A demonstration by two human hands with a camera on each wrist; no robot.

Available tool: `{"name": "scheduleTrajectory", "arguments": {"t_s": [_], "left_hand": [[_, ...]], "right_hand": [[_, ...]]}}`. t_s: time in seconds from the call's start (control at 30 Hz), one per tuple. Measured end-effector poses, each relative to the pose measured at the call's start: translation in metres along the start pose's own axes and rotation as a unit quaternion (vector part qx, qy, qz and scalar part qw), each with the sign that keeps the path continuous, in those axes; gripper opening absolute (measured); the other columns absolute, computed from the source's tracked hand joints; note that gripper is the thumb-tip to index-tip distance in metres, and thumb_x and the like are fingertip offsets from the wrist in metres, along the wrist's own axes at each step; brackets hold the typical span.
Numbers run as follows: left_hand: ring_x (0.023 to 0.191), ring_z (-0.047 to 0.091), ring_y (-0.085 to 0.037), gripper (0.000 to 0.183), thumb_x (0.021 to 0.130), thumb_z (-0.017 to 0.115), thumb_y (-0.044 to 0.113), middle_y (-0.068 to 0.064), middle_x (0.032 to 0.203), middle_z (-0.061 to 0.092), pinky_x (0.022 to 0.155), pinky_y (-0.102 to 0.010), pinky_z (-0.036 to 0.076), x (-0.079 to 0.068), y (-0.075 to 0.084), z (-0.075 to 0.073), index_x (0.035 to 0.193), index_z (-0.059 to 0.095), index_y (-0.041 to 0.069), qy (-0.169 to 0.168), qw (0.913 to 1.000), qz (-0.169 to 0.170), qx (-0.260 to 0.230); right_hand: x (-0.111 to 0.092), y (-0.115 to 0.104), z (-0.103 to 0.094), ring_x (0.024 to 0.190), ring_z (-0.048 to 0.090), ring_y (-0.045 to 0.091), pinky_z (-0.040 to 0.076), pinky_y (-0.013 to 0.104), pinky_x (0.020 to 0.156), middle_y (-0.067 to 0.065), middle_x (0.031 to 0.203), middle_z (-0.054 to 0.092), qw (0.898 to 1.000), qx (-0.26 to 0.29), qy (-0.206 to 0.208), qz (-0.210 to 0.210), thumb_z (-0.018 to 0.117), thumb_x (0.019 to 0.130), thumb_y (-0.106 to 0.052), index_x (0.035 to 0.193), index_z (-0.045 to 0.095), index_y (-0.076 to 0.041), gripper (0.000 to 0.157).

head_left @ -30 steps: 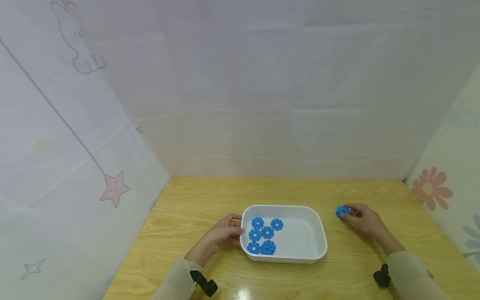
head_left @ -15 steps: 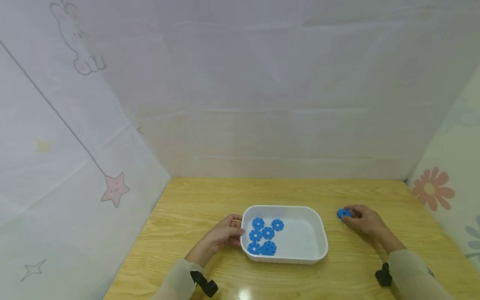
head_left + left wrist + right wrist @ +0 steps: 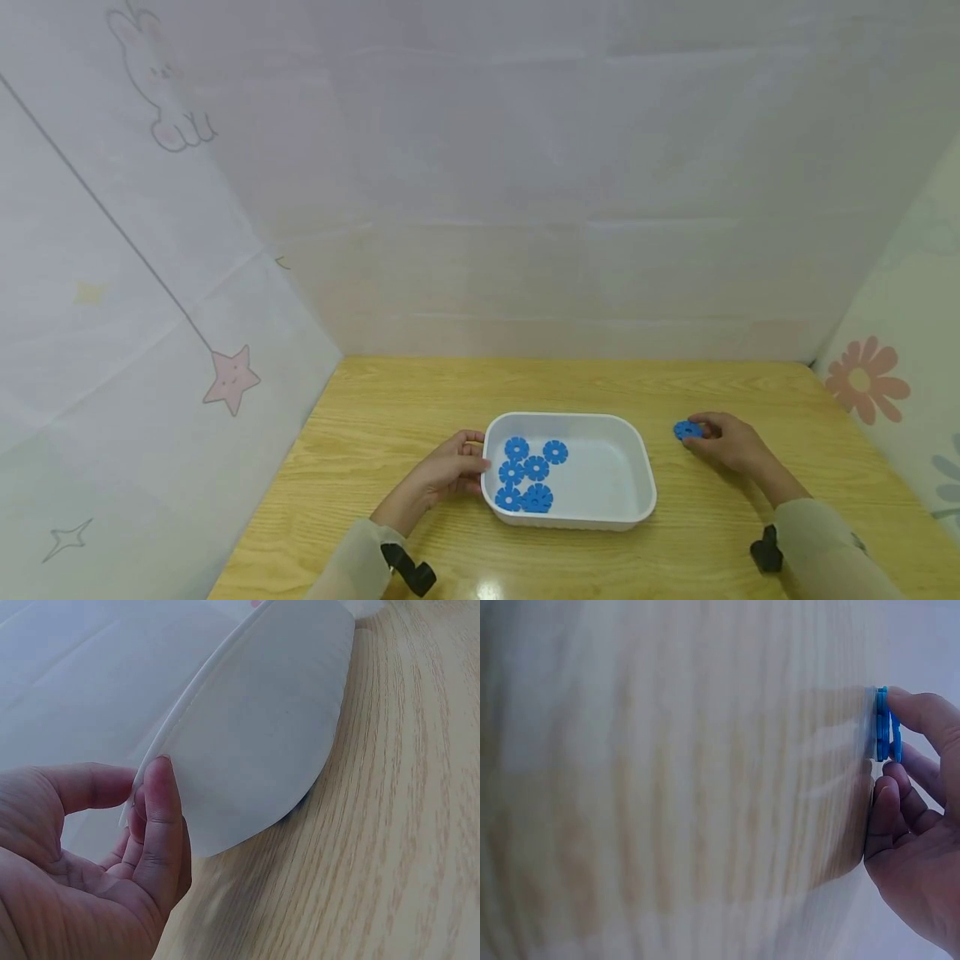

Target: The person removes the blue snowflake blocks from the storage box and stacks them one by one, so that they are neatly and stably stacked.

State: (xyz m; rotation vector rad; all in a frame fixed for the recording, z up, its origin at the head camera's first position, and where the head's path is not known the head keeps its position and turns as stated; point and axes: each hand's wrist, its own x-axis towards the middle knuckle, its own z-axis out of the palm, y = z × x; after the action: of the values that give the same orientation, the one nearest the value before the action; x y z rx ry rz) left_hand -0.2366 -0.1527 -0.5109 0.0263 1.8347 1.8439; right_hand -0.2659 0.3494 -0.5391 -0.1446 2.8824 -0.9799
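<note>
My left hand (image 3: 448, 468) holds the left end of a white plastic tray (image 3: 570, 523), thumb over the rim and fingers outside. In the left wrist view, thumb and fingers pinch the rim (image 3: 196, 694). Blue snowflake discs (image 3: 536, 468), notched with a hole in the middle, lie in the left part of the tray; a few overlap at the front. Off to the right of the tray, my right hand (image 3: 731, 446) pinches a blue snowflake disc (image 3: 686, 430) low at the table. The right wrist view shows several discs (image 3: 883, 724) stacked, the one under my thumb tilted.
The wooden table (image 3: 405, 387) runs back to a pale cloth wall (image 3: 480, 275). Printed cloth with a pink star (image 3: 230, 379) closes the left side, and one with a red flower (image 3: 862, 379) the right. A black strap (image 3: 408, 568) is on the left wrist.
The disc at my right fingertips has gone from tilted to lying flatter. Both hands and the tray have stayed almost in place.
</note>
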Motion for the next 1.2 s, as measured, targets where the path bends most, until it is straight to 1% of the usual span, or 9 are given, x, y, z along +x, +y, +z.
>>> {"name": "scheduleTrajectory", "arguments": {"t_s": [0.43, 0.63, 0.7, 0.8, 0.93, 1.03, 1.1, 1.2], "left_hand": [[0.074, 0.066, -0.016, 0.054, 0.093, 0.065, 0.002, -0.007, 0.1, 0.06, 0.06, -0.024, 0.059, -0.001, -0.001, 0.0, 0.14, 0.038, 0.002, -0.004, 1.0, 0.001, -0.006], [0.075, 0.067, -0.017, 0.054, 0.093, 0.066, 0.002, -0.008, 0.1, 0.06, 0.061, -0.025, 0.06, -0.002, 0.0, 0.001, 0.14, 0.039, 0.002, -0.001, 1.0, -0.001, -0.006], [0.075, 0.067, -0.017, 0.054, 0.093, 0.066, 0.002, -0.008, 0.1, 0.06, 0.061, -0.025, 0.06, -0.002, 0.001, 0.001, 0.14, 0.039, 0.002, -0.001, 1.0, 0.0, -0.005], [0.074, 0.067, -0.016, 0.054, 0.093, 0.066, 0.002, -0.008, 0.1, 0.06, 0.06, -0.025, 0.06, -0.001, 0.001, 0.0, 0.139, 0.039, 0.002, -0.004, 1.0, 0.001, -0.005], [0.074, 0.067, -0.015, 0.055, 0.093, 0.066, 0.002, -0.008, 0.1, 0.06, 0.06, -0.025, 0.059, -0.001, 0.001, 0.0, 0.14, 0.038, 0.002, -0.007, 1.0, 0.004, -0.004], [0.074, 0.066, -0.015, 0.056, 0.092, 0.067, 0.003, -0.008, 0.1, 0.06, 0.06, -0.025, 0.059, -0.001, 0.001, 0.0, 0.14, 0.038, 0.002, -0.007, 1.0, 0.003, -0.004], [0.074, 0.066, -0.016, 0.056, 0.092, 0.067, 0.003, -0.008, 0.1, 0.06, 0.061, -0.025, 0.059, 0.0, 0.0, 0.0, 0.14, 0.038, 0.002, -0.006, 1.0, 0.002, -0.003], [0.075, 0.066, -0.016, 0.055, 0.092, 0.066, 0.002, -0.008, 0.099, 0.06, 0.061, -0.025, 0.06, 0.0, 0.0, 0.0, 0.14, 0.039, 0.002, -0.005, 1.0, 0.0, -0.006]], "right_hand": [[-0.001, -0.004, -0.001, 0.098, 0.059, 0.03, 0.054, 0.047, 0.08, 0.02, 0.113, 0.064, 1.0, 0.0, -0.006, 0.001, 0.073, 0.093, -0.033, 0.131, 0.06, 0.006, 0.056], [0.0, -0.004, -0.002, 0.091, 0.054, 0.025, 0.05, 0.039, 0.075, 0.014, 0.105, 0.062, 1.0, 0.0, -0.009, -0.002, 0.074, 0.092, -0.033, 0.13, 0.06, 0.004, 0.055], [0.0, -0.004, -0.002, 0.089, 0.052, 0.025, 0.048, 0.038, 0.074, 0.012, 0.102, 0.059, 1.0, 0.005, -0.013, -0.004, 0.075, 0.092, -0.033, 0.13, 0.059, 0.005, 0.056], [0.001, -0.004, -0.003, 0.09, 0.052, 0.025, 0.048, 0.037, 0.074, 0.012, 0.103, 0.059, 1.0, 0.008, -0.015, -0.001, 0.074, 0.093, -0.035, 0.132, 0.058, 0.006, 0.059], [0.001, -0.003, -0.004, 0.092, 0.053, 0.026, 0.049, 0.036, 0.074, 0.014, 0.107, 0.059, 1.0, 0.012, -0.005, 0.01, 0.067, 0.097, -0.042, 0.137, 0.053, 0.006, 0.064], [0.001, -0.007, -0.005, 0.094, 0.054, 0.026, 0.049, 0.035, 0.073, 0.014, 0.109, 0.06, 1.0, 0.018, 0.014, 0.013, 0.062, 0.099, -0.047, 0.14, 0.051, 0.005, 0.066], [0.001, -0.014, -0.005, 0.094, 0.055, 0.027, 0.049, 0.034, 0.071, 0.014, 0.109, 0.06, 0.999, 0.027, 0.023, 0.008, 0.061, 0.1, -0.047, 0.141, 0.05, 0.004, 0.066], [0.001, -0.032, -0.007, 0.095, 0.054, 0.026, 0.049, 0.033, 0.072, 0.011, 0.108, 0.06, 0.998, 0.041, 0.04, -0.007, 0.062, 0.099, -0.045, 0.141, 0.052, 0.001, 0.063]]}}
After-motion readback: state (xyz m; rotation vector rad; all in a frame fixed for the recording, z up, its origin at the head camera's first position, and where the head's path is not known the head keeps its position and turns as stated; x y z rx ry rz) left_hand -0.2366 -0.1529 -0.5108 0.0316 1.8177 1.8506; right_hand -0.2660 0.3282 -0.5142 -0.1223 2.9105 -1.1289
